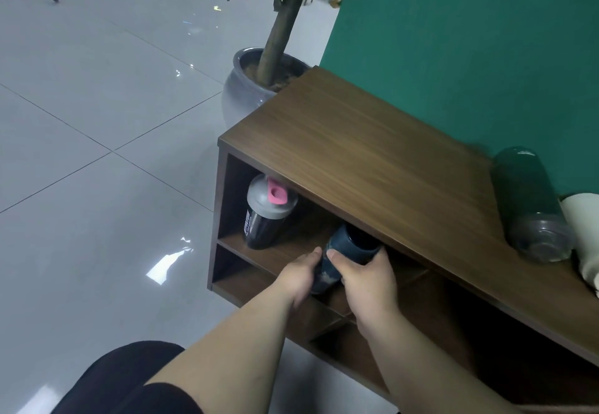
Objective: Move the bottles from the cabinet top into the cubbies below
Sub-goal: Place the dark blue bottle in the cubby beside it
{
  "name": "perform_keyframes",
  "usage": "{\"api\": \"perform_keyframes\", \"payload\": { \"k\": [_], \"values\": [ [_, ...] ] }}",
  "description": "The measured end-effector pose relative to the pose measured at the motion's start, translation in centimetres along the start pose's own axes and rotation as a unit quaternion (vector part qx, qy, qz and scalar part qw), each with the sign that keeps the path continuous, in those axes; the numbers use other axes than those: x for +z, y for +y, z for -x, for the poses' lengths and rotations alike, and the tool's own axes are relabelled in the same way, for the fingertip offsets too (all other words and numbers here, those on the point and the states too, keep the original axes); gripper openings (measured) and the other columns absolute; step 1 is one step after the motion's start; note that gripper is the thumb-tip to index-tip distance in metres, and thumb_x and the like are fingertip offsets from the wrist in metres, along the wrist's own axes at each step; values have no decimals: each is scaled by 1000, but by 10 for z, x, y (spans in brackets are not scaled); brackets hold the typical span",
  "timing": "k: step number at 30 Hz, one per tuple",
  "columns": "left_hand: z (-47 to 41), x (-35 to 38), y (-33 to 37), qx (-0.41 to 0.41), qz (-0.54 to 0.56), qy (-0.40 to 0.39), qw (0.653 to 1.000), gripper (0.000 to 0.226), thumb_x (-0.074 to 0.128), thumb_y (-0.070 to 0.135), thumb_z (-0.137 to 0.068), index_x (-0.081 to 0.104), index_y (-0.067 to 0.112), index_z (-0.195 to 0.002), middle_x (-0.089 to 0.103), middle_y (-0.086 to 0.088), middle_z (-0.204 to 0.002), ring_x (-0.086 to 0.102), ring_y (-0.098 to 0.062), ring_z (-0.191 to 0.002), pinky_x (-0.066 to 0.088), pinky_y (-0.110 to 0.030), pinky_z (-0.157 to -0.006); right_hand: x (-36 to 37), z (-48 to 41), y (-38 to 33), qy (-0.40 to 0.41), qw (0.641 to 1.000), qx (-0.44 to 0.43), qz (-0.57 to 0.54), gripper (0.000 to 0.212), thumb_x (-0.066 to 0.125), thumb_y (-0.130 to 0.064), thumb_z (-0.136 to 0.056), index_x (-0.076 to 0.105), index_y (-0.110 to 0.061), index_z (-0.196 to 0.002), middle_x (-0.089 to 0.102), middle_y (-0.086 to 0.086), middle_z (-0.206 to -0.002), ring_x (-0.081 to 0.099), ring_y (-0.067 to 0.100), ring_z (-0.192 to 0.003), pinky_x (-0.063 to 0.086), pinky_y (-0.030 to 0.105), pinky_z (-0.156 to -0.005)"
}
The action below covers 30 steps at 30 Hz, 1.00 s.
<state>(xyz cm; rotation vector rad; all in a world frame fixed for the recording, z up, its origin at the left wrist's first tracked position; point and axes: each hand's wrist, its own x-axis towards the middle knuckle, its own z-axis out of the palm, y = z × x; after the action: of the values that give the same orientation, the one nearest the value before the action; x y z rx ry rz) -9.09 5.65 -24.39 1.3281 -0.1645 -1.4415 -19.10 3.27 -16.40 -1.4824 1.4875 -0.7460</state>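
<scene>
Both my hands hold a dark blue bottle (340,251) at the mouth of the upper left cubby of the wooden cabinet (372,154); its top end is under the cabinet top. My left hand (299,276) grips its left side and my right hand (368,279) wraps its right side. A black shaker bottle (264,219) with a grey lid and pink cap stands upright at the left of the same cubby. On the cabinet top at the right lies a dark green bottle (528,200) on its side, with a cream-white bottle (583,232) beside it, cut off by the frame edge.
A potted plant in a grey glazed pot (240,89) stands on the floor behind the cabinet's left end. A green wall (470,41) backs the cabinet. Glossy grey tiles (97,154) lie to the left. Lower cubbies (246,274) are seen below the shelf.
</scene>
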Motion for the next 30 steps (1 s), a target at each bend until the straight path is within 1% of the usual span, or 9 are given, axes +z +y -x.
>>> {"api": "perform_keyframes", "payload": {
  "k": [3, 9, 11, 14, 19, 22, 26, 29, 30],
  "values": [
    [-62, -2, -38, 15, -21, -5, 1000, 105, 70, 85, -54, 66, 19, -135, 71, -5, -133, 66, -24, -122, 41, -46, -116, 3, -11, 3, 9, 999, 36, -29, 58, 92, -22, -67, 60, -25, -116, 72, 3, -117, 72, 23, -105, 57, 48, -97],
    [-41, 7, -14, 15, -25, -14, 999, 97, 57, 78, -59, 61, 26, -140, 65, 0, -141, 60, -20, -129, 36, -45, -120, 3, -27, 6, 20, 998, 63, -15, 30, 88, -23, -74, 60, -30, -83, 68, -8, -89, 73, 26, -96, 58, 48, -93],
    [-38, 10, -10, 22, -13, -8, 1000, 95, 57, 75, -59, 61, 24, -140, 65, -1, -140, 60, -21, -129, 36, -44, -120, 3, -27, 2, 17, 998, 65, -13, 30, 87, -25, -75, 66, -21, -95, 66, -8, -89, 71, 25, -96, 57, 42, -91],
    [-34, 10, -7, 22, 7, 7, 1000, 94, 60, 72, -60, 62, 22, -139, 65, -2, -140, 60, -20, -129, 37, -43, -119, 4, -26, 0, 7, 998, 61, 3, 54, 85, -28, -77, 65, -8, -122, 68, 2, -105, 69, 26, -99, 54, 36, -88],
    [-16, 12, 5, 2, -15, 18, 1000, 59, 56, 51, -95, 61, 14, -141, 63, -6, -143, 57, -24, -134, 35, -44, -120, 8, -24, 0, -6, 998, 68, 12, 67, 88, -31, -73, 59, -11, -130, 69, 8, -124, 69, 28, -111, 55, 43, -97],
    [-7, 12, 10, -14, -16, 11, 1000, 48, 52, 37, -103, 61, 6, -139, 64, -14, -140, 59, -29, -131, 39, -41, -117, 7, -23, 6, -31, 997, 69, 3, 79, 89, -24, -69, 53, -15, -139, 66, 9, -132, 67, 26, -115, 54, 45, -101],
    [10, 13, 17, -12, -55, -6, 998, 39, 44, 33, -107, 60, 9, -133, 63, -6, -127, 59, -23, -112, 42, -29, -88, -5, -2, 11, -84, 991, 99, -5, 98, 83, -15, -77, 27, -16, -157, 45, 12, -154, 52, 29, -135, 45, 43, -110],
    [24, 11, 15, -2, -120, -5, 993, 43, 42, 36, -107, 56, 13, -141, 60, -7, -140, 57, -28, -127, 42, -35, -103, -21, 24, 11, -119, 986, 114, 6, 94, 80, -15, -80, 26, -16, -158, 39, 12, -159, 46, 27, -141, 41, 43, -114],
    [31, 12, 13, 5, -136, -1, 991, 43, 44, 35, -105, 57, 13, -140, 62, -8, -135, 59, -28, -122, 45, -37, -101, -29, 33, 9, -136, 984, 116, 2, 88, 78, -13, -82, 31, -15, -156, 44, 11, -156, 48, 25, -139, 42, 40, -112]
  ]
}}
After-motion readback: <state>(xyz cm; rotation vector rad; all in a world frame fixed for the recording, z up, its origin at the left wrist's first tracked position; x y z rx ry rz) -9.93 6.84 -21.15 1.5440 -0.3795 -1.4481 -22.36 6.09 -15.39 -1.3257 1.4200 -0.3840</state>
